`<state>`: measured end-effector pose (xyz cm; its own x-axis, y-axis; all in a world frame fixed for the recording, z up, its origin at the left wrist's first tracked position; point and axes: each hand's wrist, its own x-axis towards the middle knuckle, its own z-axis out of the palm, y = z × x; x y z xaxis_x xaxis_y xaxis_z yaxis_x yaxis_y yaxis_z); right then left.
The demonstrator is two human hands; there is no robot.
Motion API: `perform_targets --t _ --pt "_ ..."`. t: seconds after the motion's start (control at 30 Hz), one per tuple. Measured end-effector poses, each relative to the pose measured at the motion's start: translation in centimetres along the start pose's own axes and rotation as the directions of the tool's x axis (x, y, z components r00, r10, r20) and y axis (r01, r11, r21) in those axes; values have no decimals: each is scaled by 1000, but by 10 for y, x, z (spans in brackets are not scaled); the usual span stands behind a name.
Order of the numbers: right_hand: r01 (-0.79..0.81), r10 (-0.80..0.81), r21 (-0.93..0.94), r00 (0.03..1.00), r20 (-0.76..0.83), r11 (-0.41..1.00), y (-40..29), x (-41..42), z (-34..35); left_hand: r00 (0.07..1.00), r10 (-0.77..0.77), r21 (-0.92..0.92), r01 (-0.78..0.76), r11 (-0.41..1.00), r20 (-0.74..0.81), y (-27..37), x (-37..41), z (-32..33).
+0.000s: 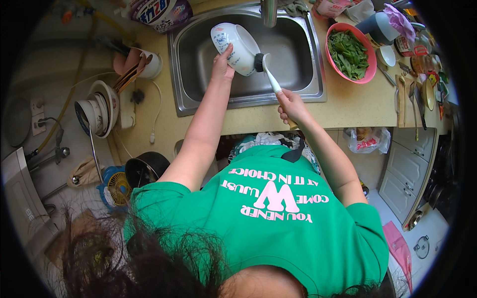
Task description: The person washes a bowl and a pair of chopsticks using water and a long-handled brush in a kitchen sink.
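Observation:
My left hand [223,64] grips a white ceramic bowl [234,50] with blue and reddish decoration, thumb on its outer wall. The bowl is tilted on its side over the stainless steel sink [193,96]. In my right hand [291,107] is the handle of a dish brush [272,77], white with a tan end. Its dark bristle head is at the bowl's lower right edge and seems to touch it; how far it reaches inside I cannot tell. Above the basin hangs the metal faucet [269,15].
Right of the sink stands a pink basin [367,74] of green leaves, with a small white bowl [386,56], jars and a cutting board [406,111] beyond. To the left are a utensil holder [152,64], stacked bowls [97,111] and a power cord [159,108]. A detergent bag [164,15] stands behind.

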<state>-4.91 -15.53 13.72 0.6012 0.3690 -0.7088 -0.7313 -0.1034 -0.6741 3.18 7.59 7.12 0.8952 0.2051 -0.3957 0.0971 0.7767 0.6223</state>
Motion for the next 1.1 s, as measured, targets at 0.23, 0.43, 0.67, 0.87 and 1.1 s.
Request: perform_targets --t 0.23,0.43,0.67,0.87,1.1 --pt "54 -67 -169 995 -70 984 -11 -7 15 998 54 28 -53 998 -43 -11 0 5" --pt "24 -41 -285 998 -55 958 -15 12 0 995 50 93 -41 995 -90 -18 -3 3" --pt "35 -72 -507 996 -53 861 -20 24 -17 990 74 158 -56 986 -116 -22 1 -4" --pt "351 -569 -903 807 157 249 -82 61 -56 979 -17 65 31 997 -201 -23 -9 -10" --pt "233 -735 -959 620 275 -162 -180 117 -24 988 -59 -61 51 997 -145 -53 -25 5"
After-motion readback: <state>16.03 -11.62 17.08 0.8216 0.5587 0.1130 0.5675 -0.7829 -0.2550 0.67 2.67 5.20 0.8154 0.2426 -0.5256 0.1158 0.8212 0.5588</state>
